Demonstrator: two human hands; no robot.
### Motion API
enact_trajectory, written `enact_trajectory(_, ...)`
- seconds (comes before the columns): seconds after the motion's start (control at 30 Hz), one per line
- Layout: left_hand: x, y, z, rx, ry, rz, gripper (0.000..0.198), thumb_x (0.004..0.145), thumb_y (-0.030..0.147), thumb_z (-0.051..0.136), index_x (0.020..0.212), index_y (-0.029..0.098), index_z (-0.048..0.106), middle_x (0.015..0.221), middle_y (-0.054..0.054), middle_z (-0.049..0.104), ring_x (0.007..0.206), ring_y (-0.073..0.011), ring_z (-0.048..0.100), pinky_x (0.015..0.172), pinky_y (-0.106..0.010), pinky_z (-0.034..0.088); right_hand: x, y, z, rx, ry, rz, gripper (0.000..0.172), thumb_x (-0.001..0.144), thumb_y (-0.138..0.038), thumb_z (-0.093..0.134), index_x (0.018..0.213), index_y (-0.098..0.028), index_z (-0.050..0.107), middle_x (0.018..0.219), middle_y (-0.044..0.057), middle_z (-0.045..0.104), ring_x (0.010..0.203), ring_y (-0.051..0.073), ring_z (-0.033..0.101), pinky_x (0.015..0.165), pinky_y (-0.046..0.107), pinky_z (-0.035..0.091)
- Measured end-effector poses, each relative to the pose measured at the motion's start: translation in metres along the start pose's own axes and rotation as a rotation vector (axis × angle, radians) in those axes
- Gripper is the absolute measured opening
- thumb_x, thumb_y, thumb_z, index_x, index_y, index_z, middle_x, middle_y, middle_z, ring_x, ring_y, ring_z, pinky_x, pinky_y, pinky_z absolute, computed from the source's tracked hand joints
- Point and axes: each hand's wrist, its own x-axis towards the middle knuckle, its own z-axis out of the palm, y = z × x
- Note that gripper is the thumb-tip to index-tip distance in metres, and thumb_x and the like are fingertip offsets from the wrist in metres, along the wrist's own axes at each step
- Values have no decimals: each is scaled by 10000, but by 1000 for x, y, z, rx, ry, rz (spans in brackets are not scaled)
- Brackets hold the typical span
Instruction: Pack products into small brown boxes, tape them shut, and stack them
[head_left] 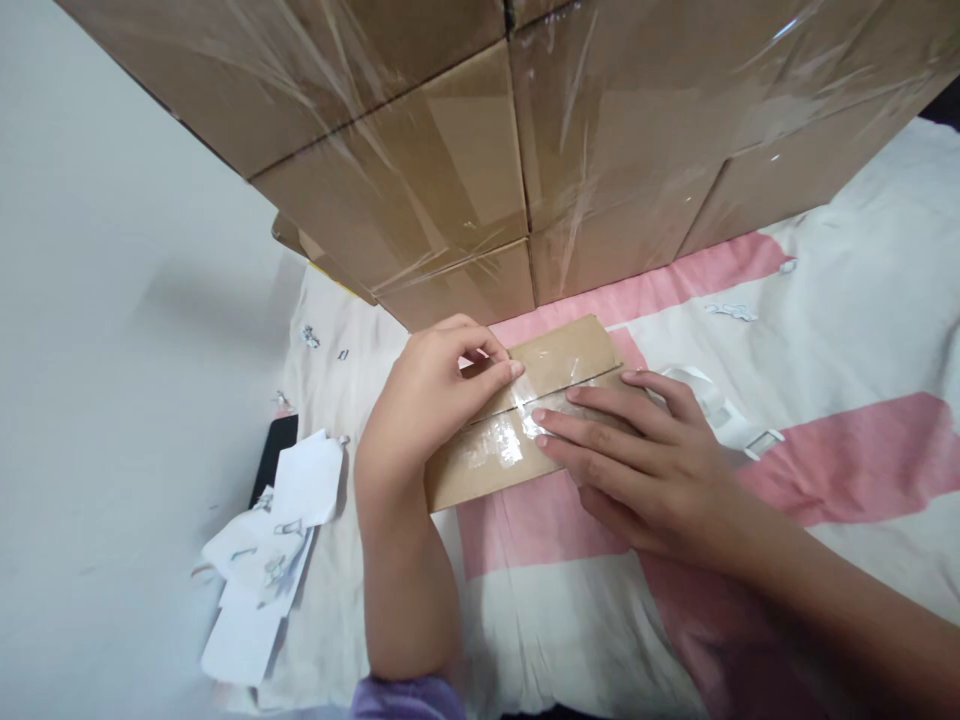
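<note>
A small brown cardboard box (465,470) lies in front of me with its two flaps meeting at a seam. Shiny clear tape (508,440) crosses that seam. At the far flap, my left hand (442,385) has thumb and forefinger pinched together at the upper end of the tape; its other fingers are mostly hidden. My right hand (645,455) is open, fingers spread, with fingertips pressing on the tape and the box's right side. Just beyond the right fingers sits a white plastic object (739,425), partly covered by the hand.
Large cardboard boxes (450,170) wrapped in clear film stand close behind the small box. A wall (112,350) rises on the left. White paper pieces (259,570) and a black flat object (276,450) lie by it. Small cutouts (731,311) dot the pink-and-white sheet (847,455).
</note>
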Motion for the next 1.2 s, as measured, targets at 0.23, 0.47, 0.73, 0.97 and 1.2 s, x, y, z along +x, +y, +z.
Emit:
enact_trajectory(0.23, -5, 3, 3, 30, 8, -50, 158, 886, 363, 629, 809, 228, 656, 942, -19, 681, 886, -193, 636, 774, -332, 503, -2, 0, 3, -14, 13, 23, 333, 921, -165, 592, 1220, -287, 672, 1254, -2, 752, 1212, 233, 633, 1120, 500, 373)
enact_trajectory(0.47, -1, -7, 1, 8, 11, -128, 243, 915, 402, 582, 1122, 279, 552, 968, 6, 699, 931, -200, 664, 802, -340, 494, -2, 0, 5, -29, 29, 13, 316, 892, -156, 615, 1183, -263, 678, 1237, -4, 762, 1200, 245, 641, 1113, 497, 376)
enact_trajectory(0.73, 1, -7, -4, 63, -268, -55, 297, 830, 512, 670, 1008, 274, 660, 1049, 16, 721, 926, -221, 663, 747, -309, 491, -3, 0, 6, -32, 45, -3, 321, 894, -153, 608, 1190, -258, 674, 1228, -2, 765, 1204, 248, 644, 1105, 503, 377)
enact_trajectory(0.97, -2, -7, -3, 2, -227, -30, 278, 939, 500, 521, 912, 259, 658, 981, 24, 721, 894, -199, 648, 782, -315, 480, -2, 1, 4, -49, 40, -6, 321, 889, -103, 602, 1164, -237, 695, 1182, 5, 783, 1120, 278, 676, 1061, 509, 394)
enact_trajectory(1.2, 3, -14, -2, 47, -162, -15, 370, 982, 473, 399, 829, 236, 639, 976, 8, 730, 890, -198, 638, 763, -332, 439, 0, 3, 9, -37, 86, -22, 283, 883, -132, 635, 1128, -252, 711, 1107, 31, 803, 1073, 298, 699, 1055, 525, 410)
